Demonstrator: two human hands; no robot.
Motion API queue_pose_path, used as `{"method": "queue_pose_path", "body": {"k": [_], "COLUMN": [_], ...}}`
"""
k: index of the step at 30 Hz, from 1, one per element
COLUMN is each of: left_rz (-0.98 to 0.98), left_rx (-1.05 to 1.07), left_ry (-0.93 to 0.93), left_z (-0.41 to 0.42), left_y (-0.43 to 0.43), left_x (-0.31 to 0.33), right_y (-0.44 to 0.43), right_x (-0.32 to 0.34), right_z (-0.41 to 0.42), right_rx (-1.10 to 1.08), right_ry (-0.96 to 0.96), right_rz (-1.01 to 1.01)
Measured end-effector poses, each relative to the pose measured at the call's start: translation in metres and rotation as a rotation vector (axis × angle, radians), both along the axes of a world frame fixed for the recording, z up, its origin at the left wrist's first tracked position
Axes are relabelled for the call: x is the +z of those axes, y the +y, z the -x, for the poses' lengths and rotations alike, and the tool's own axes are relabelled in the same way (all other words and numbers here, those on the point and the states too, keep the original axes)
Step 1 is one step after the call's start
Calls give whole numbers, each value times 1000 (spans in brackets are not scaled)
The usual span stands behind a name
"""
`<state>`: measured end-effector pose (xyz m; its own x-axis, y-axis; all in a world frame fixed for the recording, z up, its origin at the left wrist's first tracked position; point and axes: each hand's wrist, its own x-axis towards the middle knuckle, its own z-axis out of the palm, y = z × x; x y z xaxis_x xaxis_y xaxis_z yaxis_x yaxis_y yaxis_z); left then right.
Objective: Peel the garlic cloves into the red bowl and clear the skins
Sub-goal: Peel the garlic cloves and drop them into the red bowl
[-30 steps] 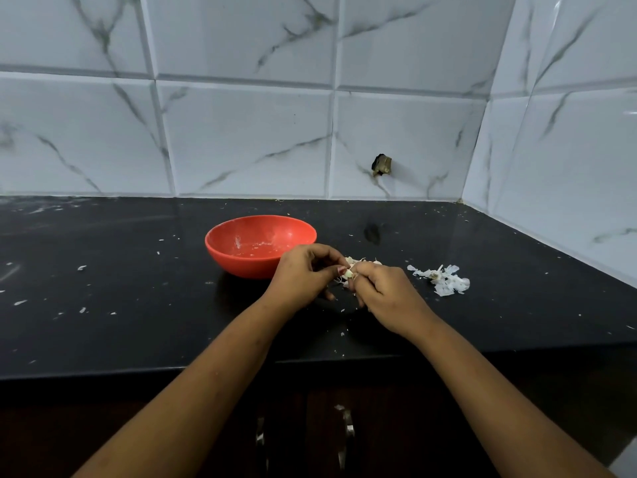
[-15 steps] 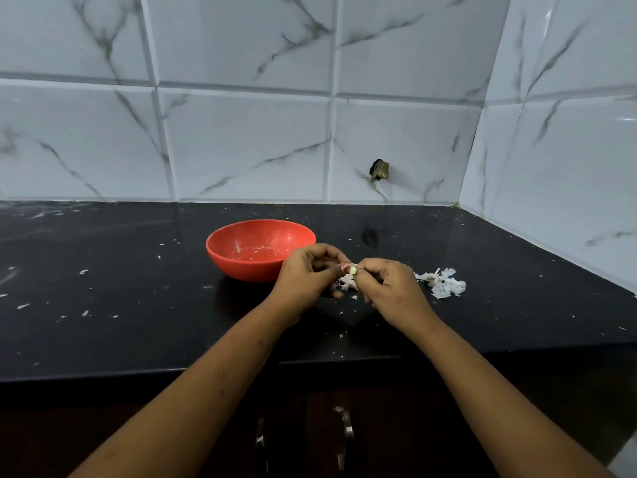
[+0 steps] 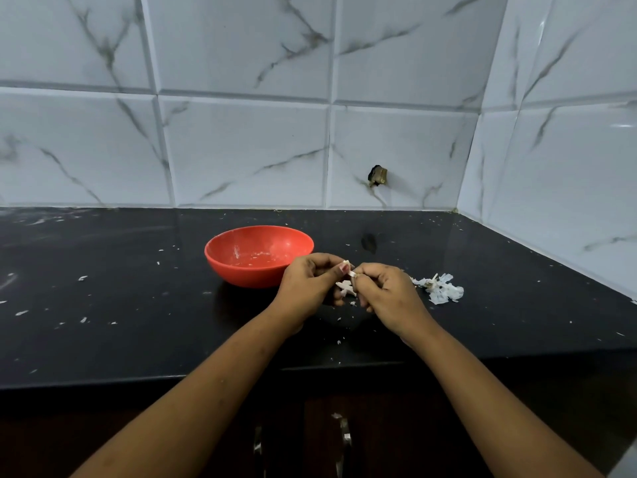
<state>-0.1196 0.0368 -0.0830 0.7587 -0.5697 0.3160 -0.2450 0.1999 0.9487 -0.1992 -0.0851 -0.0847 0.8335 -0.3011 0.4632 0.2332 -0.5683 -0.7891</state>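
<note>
together both hands' fingers [image 3: 345, 267] pinch a garlic clove [image 3: 347, 273] beside the red bowl [image 3: 256, 254], skins [image 3: 439, 288] nearby

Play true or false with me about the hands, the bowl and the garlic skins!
1. The left hand and the right hand both pinch the garlic clove. True.
2. The red bowl stands to the right of both hands. False: it stands on the counter to their left.
3. A pile of skins lies on the counter to the right of the right hand. True.
4. The red bowl is upside down. False: it stands upright, open side up.
</note>
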Motion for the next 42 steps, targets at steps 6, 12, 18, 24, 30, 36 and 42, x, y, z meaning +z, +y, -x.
{"method": "queue_pose_path", "body": {"k": [6, 12, 18, 24, 30, 36, 42], "left_rz": [42, 1, -86, -140, -247, -273, -249], "left_rx": [45, 105, 86, 66, 168, 200, 172], "left_ry": [35, -8, -84, -157, -385, -494, -366], "left_z": [-3, -4, -1, 1, 2, 4, 4], "left_y": [0, 0, 0, 2, 5, 7, 6], "left_x": [-1, -2, -3, -2, 0, 0, 1], "right_y": [0, -2, 1, -3, -4, -5, -4], "right_x": [-1, -2, 0, -3, -6, -8, -9], "right_z": [-1, -2, 3, 0, -2, -3, -3], "right_rx": [-52, -180, -80, -121, -132, -134, -175], "right_ry": [96, -9, -140, -142, -68, -53, -68], "right_rz": [18, 2, 71, 113, 229, 346, 397]}}
